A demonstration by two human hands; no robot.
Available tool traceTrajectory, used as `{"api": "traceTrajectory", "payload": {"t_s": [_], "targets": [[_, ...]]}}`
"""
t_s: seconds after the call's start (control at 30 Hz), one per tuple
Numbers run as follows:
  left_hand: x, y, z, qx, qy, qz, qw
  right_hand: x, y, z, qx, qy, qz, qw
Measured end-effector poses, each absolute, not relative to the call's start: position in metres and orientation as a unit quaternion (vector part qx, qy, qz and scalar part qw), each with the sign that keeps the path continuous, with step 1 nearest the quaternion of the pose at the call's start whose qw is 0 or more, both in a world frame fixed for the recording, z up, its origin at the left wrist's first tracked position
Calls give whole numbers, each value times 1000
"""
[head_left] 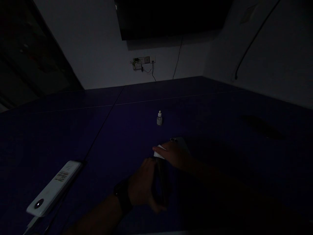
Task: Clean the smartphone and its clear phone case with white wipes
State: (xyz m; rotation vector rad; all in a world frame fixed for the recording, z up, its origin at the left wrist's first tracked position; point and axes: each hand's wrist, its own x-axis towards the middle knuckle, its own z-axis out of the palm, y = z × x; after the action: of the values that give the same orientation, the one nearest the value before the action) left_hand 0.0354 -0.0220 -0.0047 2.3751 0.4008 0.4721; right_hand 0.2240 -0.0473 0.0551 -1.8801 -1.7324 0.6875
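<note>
Dim light falls on a dark blue tabletop (73, 130). Left hand (141, 189) grips a dark phone (160, 182) upright on edge; right hand (177, 155) pinches a white wipe (159, 152) against its top end. Wiping looks underway, not finished. A small dropper bottle (159, 118) stands beyond, untouched; a white remote (55, 187) lies far left.

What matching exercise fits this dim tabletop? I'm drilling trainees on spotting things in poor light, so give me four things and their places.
Things:
1. dropper bottle
2. white remote
3. white cloth
4. dark phone

Places:
A. held on edge in the left hand
B. under the right hand
C. near left of the table
D. standing alone beyond both hands

Pairs: 1-D, 2-C, 3-B, 4-A
</note>
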Motion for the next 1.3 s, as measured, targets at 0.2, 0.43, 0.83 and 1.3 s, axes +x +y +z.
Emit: {"api": "traceTrajectory", "payload": {"t_s": [0.2, 0.43, 0.83, 1.3], "targets": [[34, -23, -6, 907, 149, 189, 347, 221, -85, 40, -653, -664, 282, 230], [35, -22, -2, 909, 156, 182, 340, 228, -56, 53, -680, -632, 281, 242], [35, -23, -5, 908, 155, 190, 341, 216, -98, 39, -640, -661, 323, 220], [34, -24, -5, 904, 169, 175, 351, 218, -82, 47, -673, -647, 272, 233]]}}
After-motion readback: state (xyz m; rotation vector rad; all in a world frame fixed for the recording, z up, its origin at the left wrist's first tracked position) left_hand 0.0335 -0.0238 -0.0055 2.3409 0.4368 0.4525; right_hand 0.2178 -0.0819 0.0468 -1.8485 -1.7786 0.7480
